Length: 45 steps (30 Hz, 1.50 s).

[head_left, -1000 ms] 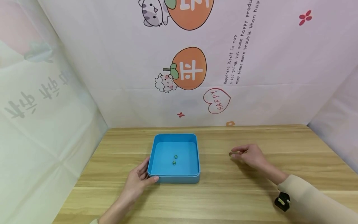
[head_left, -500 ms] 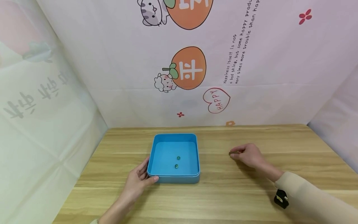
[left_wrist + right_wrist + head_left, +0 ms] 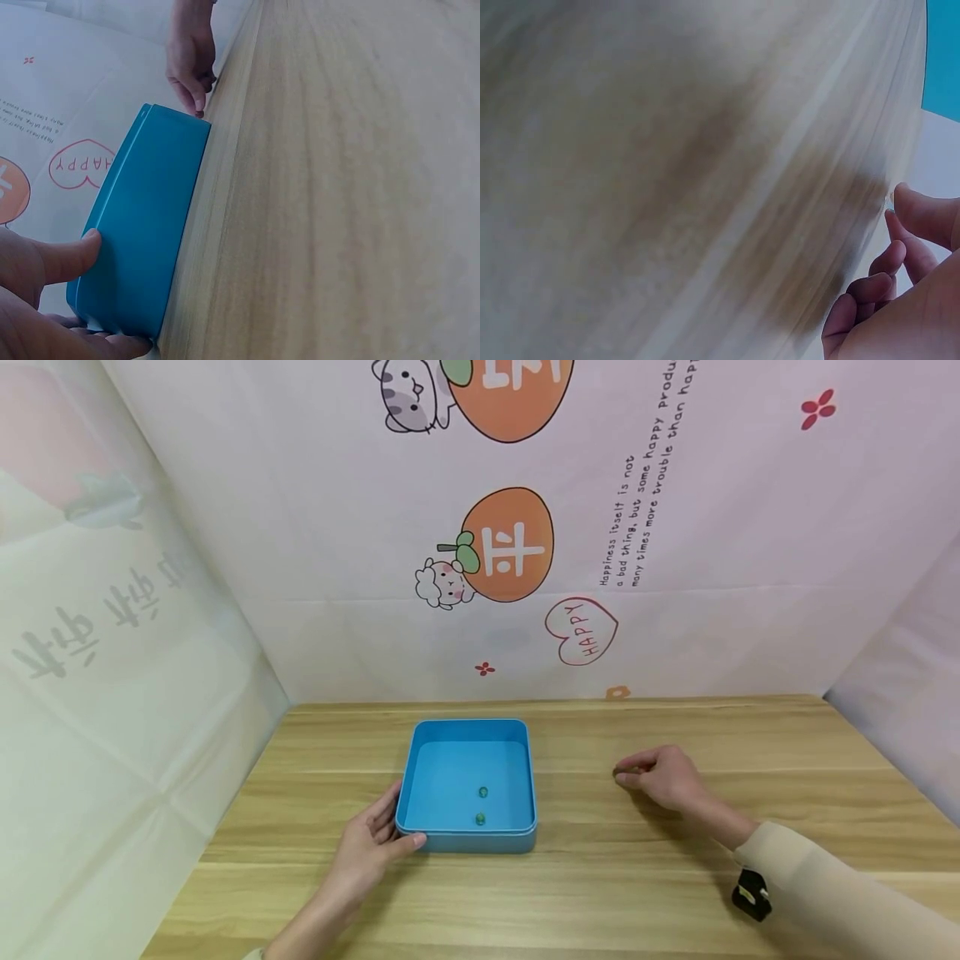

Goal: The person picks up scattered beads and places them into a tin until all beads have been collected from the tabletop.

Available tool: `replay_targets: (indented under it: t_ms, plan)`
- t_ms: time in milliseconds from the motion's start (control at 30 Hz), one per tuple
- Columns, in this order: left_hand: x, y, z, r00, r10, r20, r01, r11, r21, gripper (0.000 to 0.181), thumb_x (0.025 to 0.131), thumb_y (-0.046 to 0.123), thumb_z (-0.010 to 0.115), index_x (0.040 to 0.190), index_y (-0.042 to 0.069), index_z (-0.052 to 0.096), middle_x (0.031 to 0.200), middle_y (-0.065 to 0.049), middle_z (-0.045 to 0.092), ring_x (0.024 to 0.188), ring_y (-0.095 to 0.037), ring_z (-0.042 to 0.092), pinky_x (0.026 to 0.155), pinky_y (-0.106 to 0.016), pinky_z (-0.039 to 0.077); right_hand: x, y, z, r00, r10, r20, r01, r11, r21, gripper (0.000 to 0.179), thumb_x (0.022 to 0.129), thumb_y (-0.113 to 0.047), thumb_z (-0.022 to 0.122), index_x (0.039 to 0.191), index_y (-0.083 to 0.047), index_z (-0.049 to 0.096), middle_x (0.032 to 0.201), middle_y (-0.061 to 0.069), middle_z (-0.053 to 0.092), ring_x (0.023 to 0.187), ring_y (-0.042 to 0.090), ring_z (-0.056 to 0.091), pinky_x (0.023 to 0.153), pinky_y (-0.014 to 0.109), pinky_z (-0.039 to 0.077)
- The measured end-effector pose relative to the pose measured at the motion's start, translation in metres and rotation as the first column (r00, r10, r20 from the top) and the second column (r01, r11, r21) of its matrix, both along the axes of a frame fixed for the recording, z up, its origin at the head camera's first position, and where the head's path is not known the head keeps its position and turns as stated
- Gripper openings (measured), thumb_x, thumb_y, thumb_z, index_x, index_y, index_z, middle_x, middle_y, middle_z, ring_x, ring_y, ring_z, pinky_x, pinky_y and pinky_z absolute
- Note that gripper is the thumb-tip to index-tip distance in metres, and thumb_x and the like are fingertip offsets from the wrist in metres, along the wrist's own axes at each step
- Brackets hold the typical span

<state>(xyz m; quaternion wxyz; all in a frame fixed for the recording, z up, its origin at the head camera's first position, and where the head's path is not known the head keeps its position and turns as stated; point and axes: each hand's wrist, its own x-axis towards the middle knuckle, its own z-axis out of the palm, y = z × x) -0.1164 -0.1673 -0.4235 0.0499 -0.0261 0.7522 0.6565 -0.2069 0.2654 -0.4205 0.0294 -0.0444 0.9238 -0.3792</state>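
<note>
A square blue box [image 3: 467,842] stands on the wooden table in the head view. My left hand [image 3: 363,852] grips its near left corner, thumb on the front wall and fingers along the left side. Two green glass marbles [image 3: 480,819] lie inside on the floor of the box, near its front right. To the right of the box, my right hand [image 3: 667,778] pinches a small round marble [image 3: 617,772] between thumb and forefinger, low over the table. Most of that marble is hidden by the fingertips. The left wrist view shows the blue box [image 3: 142,225] from its side.
The wooden table [image 3: 585,893] ends at the back against a white printed cloth [image 3: 360,635]. More cloth hangs at the left and right sides. A black device [image 3: 752,895] is strapped at the right wrist, by the beige sleeve [image 3: 825,885].
The two green marbles have rolled toward the front right of the box. My right hand has shifted very slightly left, and my left hand keeps its hold on the box.
</note>
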Motion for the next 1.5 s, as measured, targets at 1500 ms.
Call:
replay_targets:
  t_ms: [1500]
  plan:
    - [-0.001,0.001,0.001,1.000,-0.009,0.002,0.009,1.000,-0.014,0.088,0.092,0.001,0.081,0.164,0.001,0.031,0.167,-0.026,0.028,0.150,-0.042,0.033,0.113,-0.048,0.042,0.012,-0.042,0.037,1.000,-0.011,-0.014,0.008,0.982,-0.190,0.023,0.094,-0.021,0.082,0.111,-0.005,0.083,0.088,0.006,0.059,0.077,0.021,0.047,0.055,0.026,0.035]
